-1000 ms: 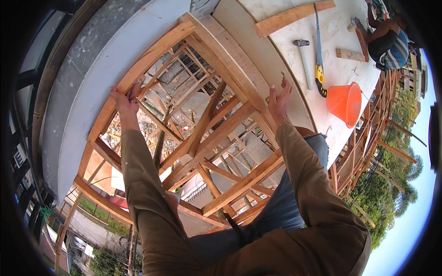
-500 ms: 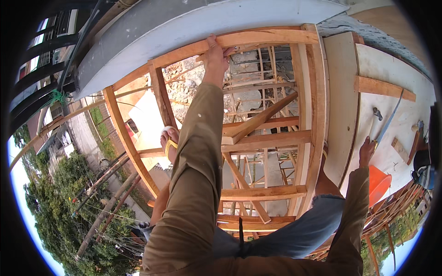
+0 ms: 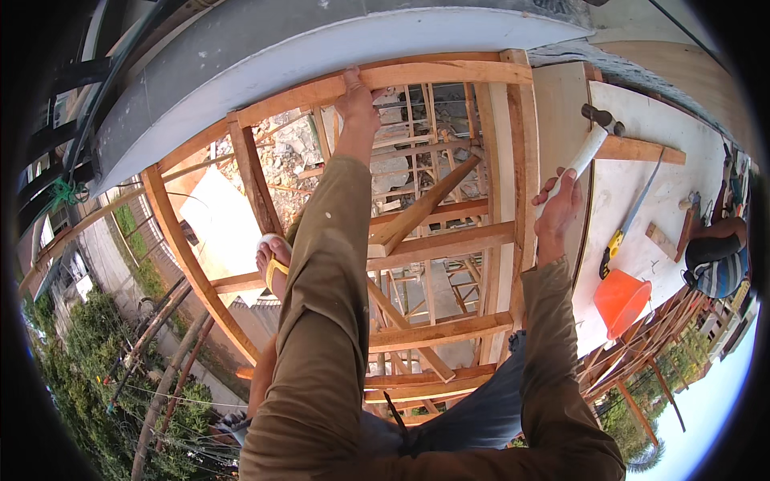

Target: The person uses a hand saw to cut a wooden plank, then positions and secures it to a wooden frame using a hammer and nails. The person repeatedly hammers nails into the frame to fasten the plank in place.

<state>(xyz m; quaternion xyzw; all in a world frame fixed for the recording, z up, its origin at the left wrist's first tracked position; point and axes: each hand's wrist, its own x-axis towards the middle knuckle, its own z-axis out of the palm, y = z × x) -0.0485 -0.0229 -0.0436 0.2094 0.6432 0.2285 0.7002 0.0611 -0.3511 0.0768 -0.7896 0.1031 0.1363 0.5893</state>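
Note:
My left hand [image 3: 358,111] is closed over the long wooden beam [image 3: 433,74] at the far side of a timber frame, against a pale grey-white ledge [image 3: 337,50]. In my right hand [image 3: 559,210] is a hammer [image 3: 592,149], gripped by its white handle. The dark hammer head points up and away, above the right side of the frame. Below my hands, a loose-looking timber piece [image 3: 429,204] slants over a crosspiece [image 3: 449,245]. My foot in a yellow-strapped sandal [image 3: 275,264] rests on the frame's left part.
Between the timbers there is a deep drop to rubble [image 3: 297,160] and props. On the white panel [image 3: 634,200] at the right lie a handsaw [image 3: 613,248], an orange bucket [image 3: 622,303] and wood offcuts [image 3: 662,243]. Another person [image 3: 716,252] is at the far right.
My right hand has lifted the hammer from over the white panel, leftward and up toward the frame. My left hand keeps its hold on the beam. The view has shifted slightly.

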